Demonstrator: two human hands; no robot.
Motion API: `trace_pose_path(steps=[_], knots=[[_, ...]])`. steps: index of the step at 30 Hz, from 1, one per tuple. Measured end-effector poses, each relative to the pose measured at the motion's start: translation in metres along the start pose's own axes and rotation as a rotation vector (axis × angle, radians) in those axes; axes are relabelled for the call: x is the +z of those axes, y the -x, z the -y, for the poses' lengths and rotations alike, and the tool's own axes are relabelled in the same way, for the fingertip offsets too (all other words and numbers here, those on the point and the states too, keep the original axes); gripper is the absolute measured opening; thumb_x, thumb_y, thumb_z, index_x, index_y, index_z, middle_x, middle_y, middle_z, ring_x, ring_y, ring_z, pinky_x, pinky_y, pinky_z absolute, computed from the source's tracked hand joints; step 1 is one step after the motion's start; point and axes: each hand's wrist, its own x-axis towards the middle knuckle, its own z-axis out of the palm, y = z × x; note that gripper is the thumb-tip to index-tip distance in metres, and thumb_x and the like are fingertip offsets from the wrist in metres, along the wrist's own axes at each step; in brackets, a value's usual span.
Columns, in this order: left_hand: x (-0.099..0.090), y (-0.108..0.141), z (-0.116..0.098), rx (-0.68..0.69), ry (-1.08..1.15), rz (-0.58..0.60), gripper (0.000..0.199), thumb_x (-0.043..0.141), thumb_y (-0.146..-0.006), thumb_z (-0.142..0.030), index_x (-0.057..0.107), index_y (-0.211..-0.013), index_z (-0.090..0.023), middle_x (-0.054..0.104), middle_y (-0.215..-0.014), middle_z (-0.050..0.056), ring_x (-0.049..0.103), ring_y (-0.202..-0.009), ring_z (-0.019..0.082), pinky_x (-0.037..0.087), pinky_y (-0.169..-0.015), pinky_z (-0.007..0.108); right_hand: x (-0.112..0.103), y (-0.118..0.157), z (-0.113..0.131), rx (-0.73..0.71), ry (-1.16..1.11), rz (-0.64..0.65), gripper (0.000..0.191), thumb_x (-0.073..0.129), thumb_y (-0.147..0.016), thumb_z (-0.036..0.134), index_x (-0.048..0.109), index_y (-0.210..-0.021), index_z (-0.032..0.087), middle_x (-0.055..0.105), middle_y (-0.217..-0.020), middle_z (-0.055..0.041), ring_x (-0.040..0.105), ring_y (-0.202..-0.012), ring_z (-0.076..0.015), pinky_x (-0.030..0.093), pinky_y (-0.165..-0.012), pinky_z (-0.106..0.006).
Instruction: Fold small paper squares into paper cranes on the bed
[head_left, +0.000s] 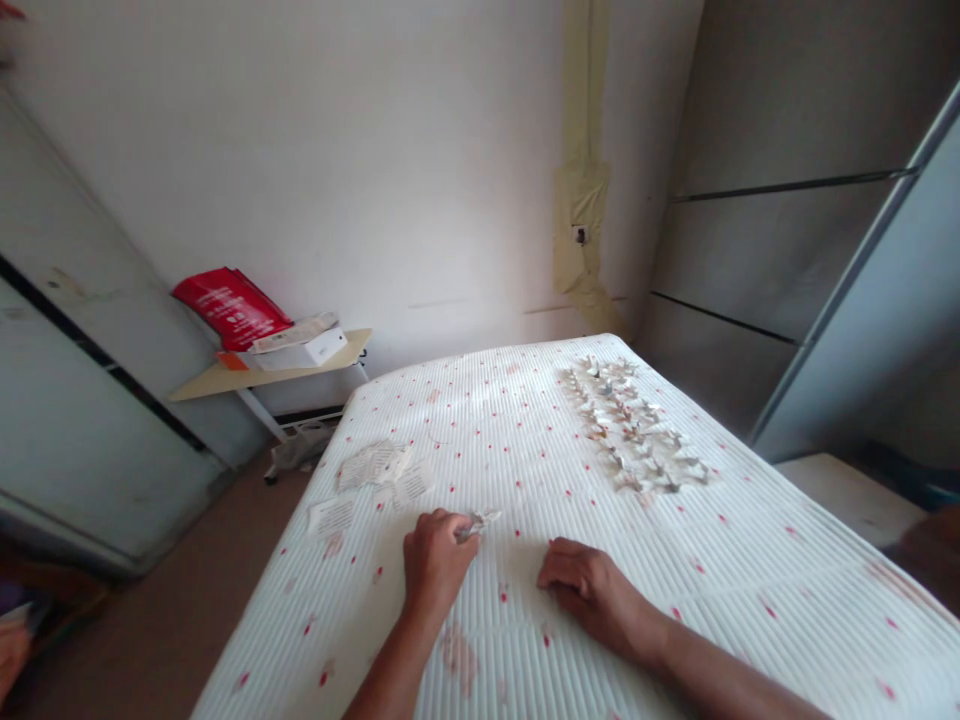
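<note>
The left hand [435, 565] is curled into a loose pinch, back of the hand up and wrist angled in from the bottom of the frame, with the fingers closed on a small folded paper piece [472, 522] that pokes out past the fingertips toward the right. It looks white with a bit of grey print, and it's crumpled into sharp little points, so I can't really tell what shape it's meant to be. The right hand [592, 590] lies just beside it, palm down on the bedding and fingers gently curved, not holding anything as far as I can see. Both are resting on a white ribbed mattress [525, 640] with scattered red dots and a few faint stains. Up and to the right, a big cluster of origami cranes [634, 430] sits in rough rows, all small, pointy and made of printed paper. Left of the hands are loose paper scraps [371, 465], thin and covered in text. At the upper left, a pale wooden side table [270, 375] on white metal legs holds a red package [232, 308] and a white box [300, 348]. Grey wardrobe doors [795, 260] fill the right side, next to a white wall [337, 170] with beige tape [581, 200] running down it.
</note>
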Motion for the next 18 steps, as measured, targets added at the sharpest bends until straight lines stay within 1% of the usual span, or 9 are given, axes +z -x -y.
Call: trace_pose_path(steps=[3,10,18], knots=[[0.0008,-0.0016,0.0015,-0.003,-0.003,0.007,0.012,0.060,-0.068,-0.025,0.067,-0.077,-0.021,0.066,-0.083,0.000,0.056,-0.085,0.017,0.038,-0.073,0.026,0.0009,-0.0002,-0.0006,0.002,0.024,0.001,0.027,0.043,-0.073,-0.001,0.062,-0.079,0.017,0.056,-0.080,-0.0019,0.054,-0.077,-0.0123,0.041,-0.068,-0.022],[-0.0012,-0.0052,0.0001,-0.054,-0.015,0.069,0.014,0.058,-0.069,-0.028,0.067,-0.079,-0.023,0.067,-0.087,-0.001,0.056,-0.089,0.017,0.038,-0.074,0.026,0.0023,0.0009,-0.0020,-0.001,0.041,0.005,0.026,0.045,-0.073,-0.001,0.063,-0.080,0.017,0.057,-0.080,-0.0016,0.054,-0.079,-0.0127,0.041,-0.070,-0.022],[-0.0006,-0.0046,0.0008,-0.052,-0.003,0.065,0.015,0.057,-0.068,-0.030,0.066,-0.077,-0.023,0.066,-0.085,0.000,0.056,-0.088,0.019,0.037,-0.072,0.028,0.0019,-0.0001,-0.0006,-0.006,0.041,-0.012,0.023,0.045,-0.075,0.002,0.062,-0.078,0.017,0.057,-0.081,-0.0023,0.054,-0.078,-0.0125,0.041,-0.069,-0.022]])
